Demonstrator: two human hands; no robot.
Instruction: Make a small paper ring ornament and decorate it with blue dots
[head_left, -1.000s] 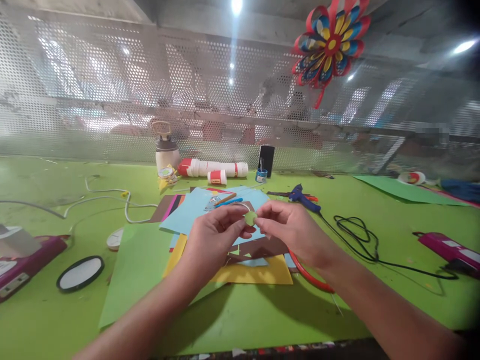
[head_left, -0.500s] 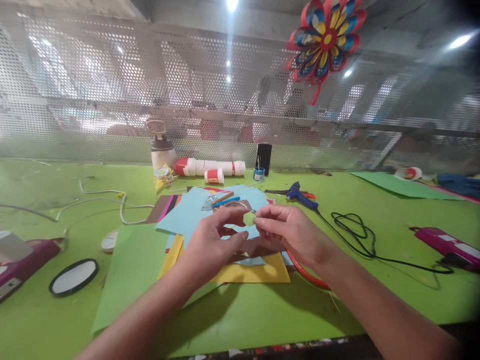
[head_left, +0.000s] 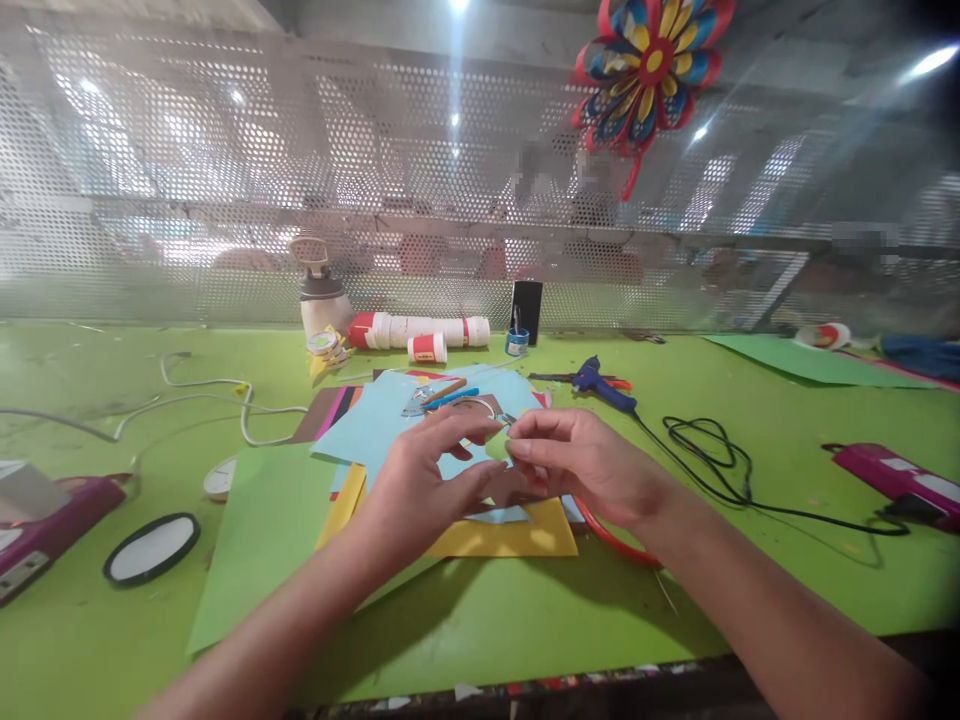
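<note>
Both hands meet over the loose stack of coloured paper sheets (head_left: pixel 517 535): the left hand (head_left: pixel 420 480) and right hand (head_left: pixel 585 462) pinch a small light-green paper piece (head_left: pixel 496 446) between their fingertips, above the green bench (head_left: pixel 525 630). Beyond lies a blue glue gun (head_left: pixel 600 385).

Head view, down over table (head_left: pixel 750 560)

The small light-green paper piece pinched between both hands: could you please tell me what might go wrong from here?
The small light-green paper piece is held only by the fingertips of the left hand and right hand, so it may slip onto the cluttered coloured paper sheets. A forearm could also snag the black cord.
</note>
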